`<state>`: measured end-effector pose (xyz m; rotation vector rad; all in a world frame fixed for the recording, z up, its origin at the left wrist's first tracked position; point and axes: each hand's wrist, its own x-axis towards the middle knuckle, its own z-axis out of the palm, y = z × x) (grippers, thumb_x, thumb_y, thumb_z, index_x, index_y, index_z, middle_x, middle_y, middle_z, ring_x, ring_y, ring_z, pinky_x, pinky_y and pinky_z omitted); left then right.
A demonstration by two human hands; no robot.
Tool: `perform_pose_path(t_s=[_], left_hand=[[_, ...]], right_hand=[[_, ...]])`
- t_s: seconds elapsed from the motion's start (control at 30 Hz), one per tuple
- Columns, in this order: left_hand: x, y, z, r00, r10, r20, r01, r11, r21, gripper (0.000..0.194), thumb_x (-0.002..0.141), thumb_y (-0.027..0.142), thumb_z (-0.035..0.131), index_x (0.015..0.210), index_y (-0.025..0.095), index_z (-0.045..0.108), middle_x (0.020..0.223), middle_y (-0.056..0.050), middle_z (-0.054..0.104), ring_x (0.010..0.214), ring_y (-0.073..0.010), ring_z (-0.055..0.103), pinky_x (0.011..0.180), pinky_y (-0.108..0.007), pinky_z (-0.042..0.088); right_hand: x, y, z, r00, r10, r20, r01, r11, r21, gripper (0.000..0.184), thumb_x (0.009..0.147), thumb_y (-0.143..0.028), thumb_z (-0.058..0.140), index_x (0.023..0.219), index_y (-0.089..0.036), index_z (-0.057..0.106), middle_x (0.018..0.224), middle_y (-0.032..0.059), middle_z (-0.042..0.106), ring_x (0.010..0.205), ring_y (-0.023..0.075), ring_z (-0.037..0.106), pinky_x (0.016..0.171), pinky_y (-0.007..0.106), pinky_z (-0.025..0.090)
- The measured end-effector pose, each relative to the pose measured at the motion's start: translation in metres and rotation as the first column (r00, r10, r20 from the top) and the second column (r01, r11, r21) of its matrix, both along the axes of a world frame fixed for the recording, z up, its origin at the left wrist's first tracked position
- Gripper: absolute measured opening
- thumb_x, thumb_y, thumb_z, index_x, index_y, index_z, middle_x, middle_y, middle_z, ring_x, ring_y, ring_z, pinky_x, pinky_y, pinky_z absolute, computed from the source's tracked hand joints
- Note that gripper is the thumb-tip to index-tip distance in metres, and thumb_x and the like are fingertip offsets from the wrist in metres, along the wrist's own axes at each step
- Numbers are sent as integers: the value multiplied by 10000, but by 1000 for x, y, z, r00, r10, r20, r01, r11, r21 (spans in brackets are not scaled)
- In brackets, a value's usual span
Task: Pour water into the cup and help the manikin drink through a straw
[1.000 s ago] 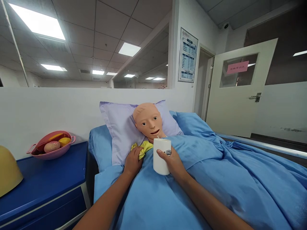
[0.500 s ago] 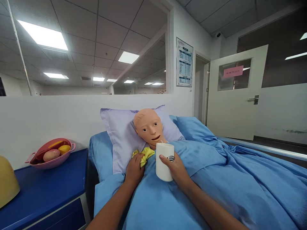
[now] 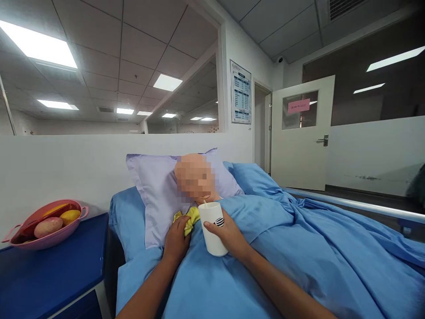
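A bald manikin (image 3: 192, 165) lies in the bed with its head on a lilac pillow (image 3: 152, 195); a blue quilt (image 3: 265, 217) covers its body. My right hand (image 3: 229, 232) is wrapped round a white cup (image 3: 212, 239) with a black striped mark, held just below the manikin's chin. From the cup's rim a short pale straw (image 3: 205, 204) sticks up towards the mouth. Beside the manikin's neck my left hand (image 3: 178, 235) grips a crumpled yellow cloth (image 3: 191, 220). Its fingertips are partly hidden in the cloth.
On the left stands a blue bedside cabinet (image 3: 79, 257). It bears a pink basket (image 3: 55, 240) of fruit and vegetables, or models of them. A bed rail (image 3: 358, 205) runs along the far right side. Behind it a door (image 3: 299, 155) stands ajar.
The view has swung to the right, so everything sits further left. The cup now leans more, its top tipped towards the manikin, with the straw close to the mouth. Both grips are unchanged.
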<state>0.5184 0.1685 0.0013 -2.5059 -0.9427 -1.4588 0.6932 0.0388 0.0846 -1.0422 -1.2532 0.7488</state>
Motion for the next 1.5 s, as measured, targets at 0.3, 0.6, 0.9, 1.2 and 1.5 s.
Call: perform_pose_path(t_s=[0.3, 0.6, 0.9, 1.2, 1.5], left_hand=[[0, -5, 5, 1000, 12, 7, -12, 999, 40, 484, 758, 43, 538, 1214, 202, 570, 1196, -87, 689, 1141, -221, 656, 990, -429, 581], [1, -6, 5, 1000, 23, 9, -24, 996, 84, 451, 771, 59, 545, 1198, 200, 578, 1187, -86, 695, 1130, -216, 664, 982, -415, 588], [1, -6, 5, 1000, 16, 11, -17, 998, 57, 475, 753, 36, 544, 1197, 202, 577, 1188, -81, 696, 1127, -213, 662, 991, -424, 581], [1, -7, 7, 1000, 25, 0, -25, 998, 57, 468, 765, 44, 532, 1204, 200, 576, 1194, -88, 694, 1119, -217, 664, 985, -432, 586], [-1, -7, 4, 1000, 1, 9, -1, 1000, 10, 541, 721, 14, 502, 1224, 198, 586, 1225, -91, 686, 1165, -220, 647, 1029, -457, 563]], right_hand=[[1, 3, -4, 998, 37, -58, -36, 999, 26, 642, 729, -535, 788, 1226, -187, 579, 953, 40, 673, 814, 213, 621, 718, 346, 515], [4, 5, -6, 999, 25, -26, -23, 998, 57, 655, 731, -535, 790, 1241, -189, 569, 1018, 59, 673, 885, 234, 628, 771, 373, 522], [4, 3, -1, 999, -39, -29, 41, 996, 75, 613, 706, -531, 800, 1168, -188, 588, 969, 48, 681, 850, 232, 633, 735, 364, 528], [7, 7, -4, 988, -130, -79, 136, 988, 78, 639, 683, -562, 795, 1155, -183, 592, 962, 55, 688, 863, 247, 643, 731, 372, 528], [3, 1, -5, 995, -95, -18, 96, 992, 83, 627, 714, -539, 788, 1182, -185, 568, 1030, 68, 689, 919, 254, 643, 812, 391, 527]])
